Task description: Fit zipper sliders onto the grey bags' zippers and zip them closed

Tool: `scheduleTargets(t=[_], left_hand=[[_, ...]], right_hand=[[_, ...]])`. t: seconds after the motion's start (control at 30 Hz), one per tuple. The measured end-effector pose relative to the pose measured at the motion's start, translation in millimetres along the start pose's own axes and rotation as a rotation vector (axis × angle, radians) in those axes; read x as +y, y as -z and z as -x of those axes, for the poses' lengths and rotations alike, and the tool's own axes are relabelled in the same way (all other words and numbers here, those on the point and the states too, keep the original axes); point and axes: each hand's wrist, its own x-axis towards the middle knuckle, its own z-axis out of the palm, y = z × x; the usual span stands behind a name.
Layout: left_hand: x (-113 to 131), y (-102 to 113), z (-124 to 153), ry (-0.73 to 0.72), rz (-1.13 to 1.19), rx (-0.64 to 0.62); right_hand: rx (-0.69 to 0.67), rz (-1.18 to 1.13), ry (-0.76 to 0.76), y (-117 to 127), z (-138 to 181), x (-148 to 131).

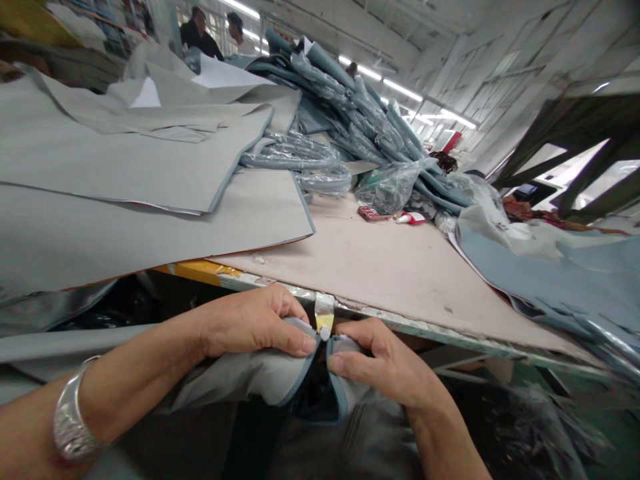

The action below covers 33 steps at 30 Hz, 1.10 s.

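My left hand (253, 327) pinches the edge of a grey fabric piece (250, 377) with blue-grey piping, thumb pressed on its corner. My right hand (383, 363) pinches the facing corner of the same fabric (345, 347), fingers closed. Both corners meet just below a small metal tab (324, 312) fixed at the near edge of the work table (390, 267). The cloth hangs down over my lap between the hands. A silver bracelet (73, 417) circles my left wrist.
Stacked grey fabric sheets (125, 173) cover the table's left. A heap of blue-grey pieces in clear plastic (350, 113) lies behind. A small red box (371, 213) and red-white tube (410, 218) sit mid-table. Blue-grey cloth (560, 280) is on the right. Two people (200, 33) stand far back.
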Motion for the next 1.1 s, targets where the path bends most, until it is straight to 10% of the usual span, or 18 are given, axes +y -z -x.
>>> scheduleTargets(t=[1.1], left_hand=[[19, -4, 1, 0.066, -0.266, 0.111]], right_hand=[[-0.077, 0.053, -0.078, 10, -6, -10]])
